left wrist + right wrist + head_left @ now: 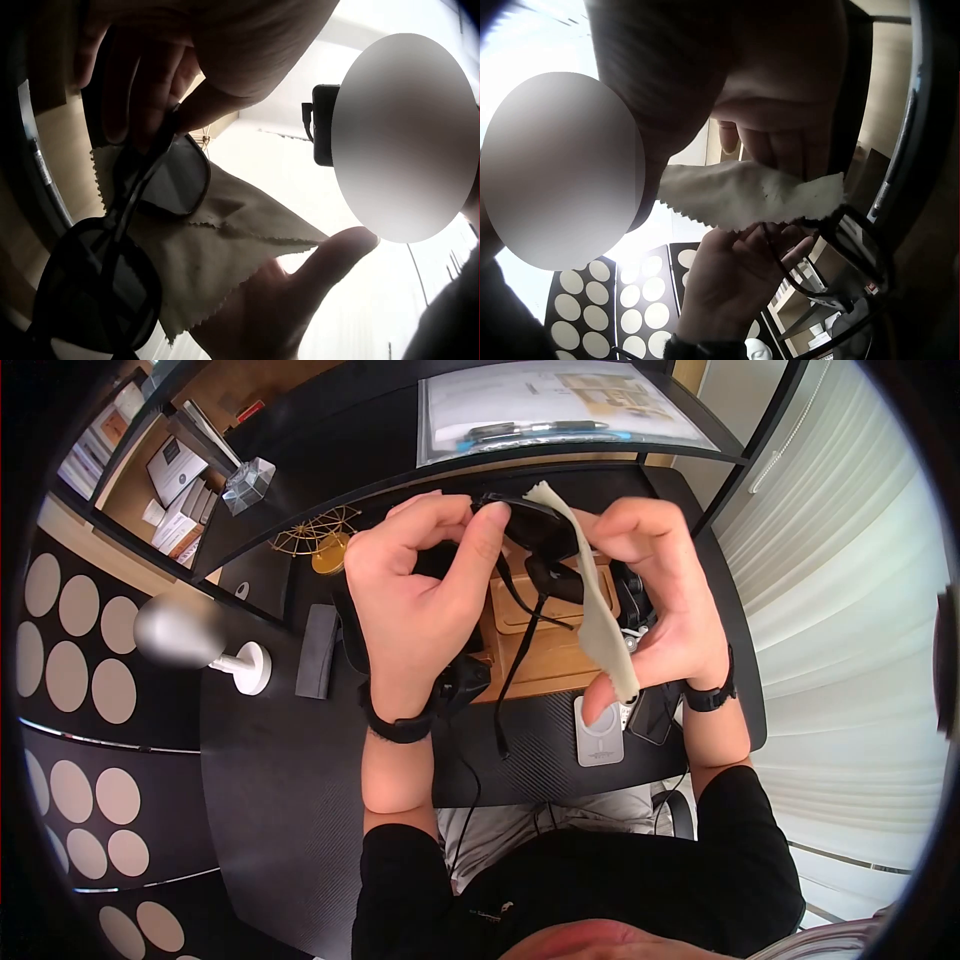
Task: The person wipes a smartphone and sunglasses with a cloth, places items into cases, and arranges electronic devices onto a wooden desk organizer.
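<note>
My left hand (415, 585) pinches a pair of black sunglasses (540, 527) near one hinge, thumb on the near side. The sunglasses are raised above the desk with their temples unfolded and hanging down. A pale beige cleaning cloth (595, 615) with zigzag edges hangs beside the lenses. My right hand (665, 595) holds the cloth in a wide C shape, the thumb at its lower end and the fingers bent near its upper part. In the left wrist view, one dark lens (176, 176) overlaps the cloth, and the other lens (97, 289) stands out past it.
Below the hands lies a wooden tray (540, 678) on the black desk (290, 780). A light grey flat device (600, 745) and a phone (655, 717) are near the front edge. A grey case (318, 650) lies left, beside a white stand (250, 668). A shelf (350, 460) spans the back.
</note>
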Action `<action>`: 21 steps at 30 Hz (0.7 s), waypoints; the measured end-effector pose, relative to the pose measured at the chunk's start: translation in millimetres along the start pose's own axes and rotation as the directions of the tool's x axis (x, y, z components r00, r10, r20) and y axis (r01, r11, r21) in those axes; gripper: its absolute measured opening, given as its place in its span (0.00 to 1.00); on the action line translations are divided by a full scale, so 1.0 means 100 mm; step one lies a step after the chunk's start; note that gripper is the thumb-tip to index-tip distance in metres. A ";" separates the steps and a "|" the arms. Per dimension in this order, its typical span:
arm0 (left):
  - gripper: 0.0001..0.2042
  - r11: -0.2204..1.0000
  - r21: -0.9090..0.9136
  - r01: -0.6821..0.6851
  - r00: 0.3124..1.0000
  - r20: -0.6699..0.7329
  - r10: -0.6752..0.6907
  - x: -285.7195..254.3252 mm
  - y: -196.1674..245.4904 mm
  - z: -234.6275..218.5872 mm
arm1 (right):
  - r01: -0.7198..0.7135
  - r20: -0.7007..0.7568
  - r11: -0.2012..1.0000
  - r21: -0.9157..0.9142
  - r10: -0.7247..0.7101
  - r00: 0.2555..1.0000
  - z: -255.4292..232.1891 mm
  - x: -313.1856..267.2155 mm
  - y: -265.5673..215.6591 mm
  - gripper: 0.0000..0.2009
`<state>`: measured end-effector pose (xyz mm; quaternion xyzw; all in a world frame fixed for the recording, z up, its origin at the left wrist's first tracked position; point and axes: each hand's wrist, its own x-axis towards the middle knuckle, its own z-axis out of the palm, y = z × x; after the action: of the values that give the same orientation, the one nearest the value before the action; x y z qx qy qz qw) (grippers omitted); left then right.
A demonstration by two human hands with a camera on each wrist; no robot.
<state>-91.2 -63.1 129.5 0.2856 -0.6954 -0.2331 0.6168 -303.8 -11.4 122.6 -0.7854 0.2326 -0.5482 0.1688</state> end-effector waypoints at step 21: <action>0.06 0.985 -0.173 0.026 0.996 0.086 -0.012 -0.03 0.06 0.04 | 0.126 -0.105 0.922 -0.365 -0.176 0.979 0.15 0.02 0.02 0.17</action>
<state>-95.3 -56.9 130.8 0.2272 -0.6952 -0.3105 0.6071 -289.7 -13.4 118.0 -0.7794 0.2777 -0.5604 -0.0355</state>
